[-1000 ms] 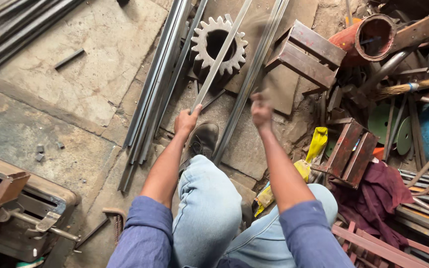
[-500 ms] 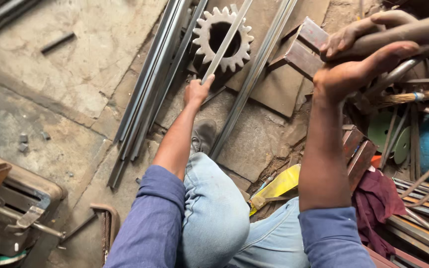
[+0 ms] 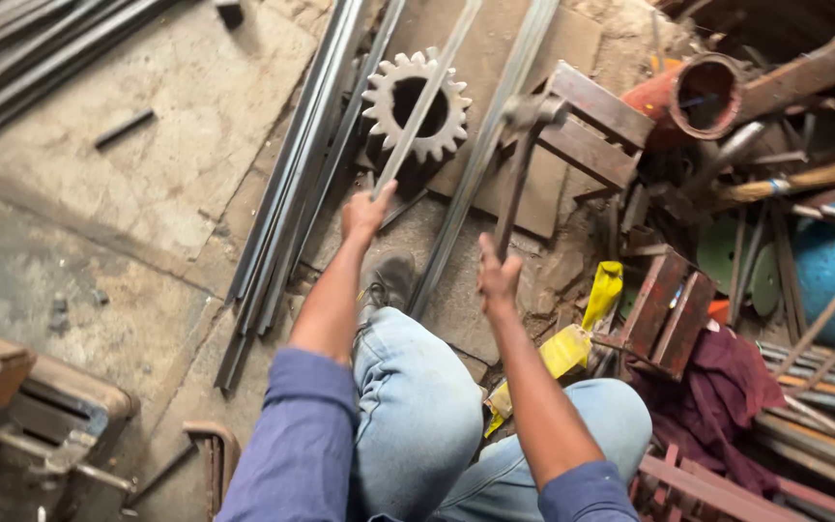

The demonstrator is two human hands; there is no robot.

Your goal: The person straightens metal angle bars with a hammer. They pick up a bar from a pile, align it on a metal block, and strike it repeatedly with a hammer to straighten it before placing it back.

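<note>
A flat steel bar [image 3: 427,101] runs up-right across a gear [image 3: 416,104], its near end gripped by the left hand [image 3: 366,213]. The right hand [image 3: 498,275] clasps a hammer [image 3: 519,164], head pointing away.

You wear a blue shirt with its sleeves [image 3: 294,435] pushed up to the elbows, light blue jeans [image 3: 417,416] creased at the knees, and a scuffed dark shoe [image 3: 388,280].

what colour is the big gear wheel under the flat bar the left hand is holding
Pale, whitish grey with a dark centre hole: the gear wheel, seen best in the head view, under the flat bar held by the left hand.
</note>
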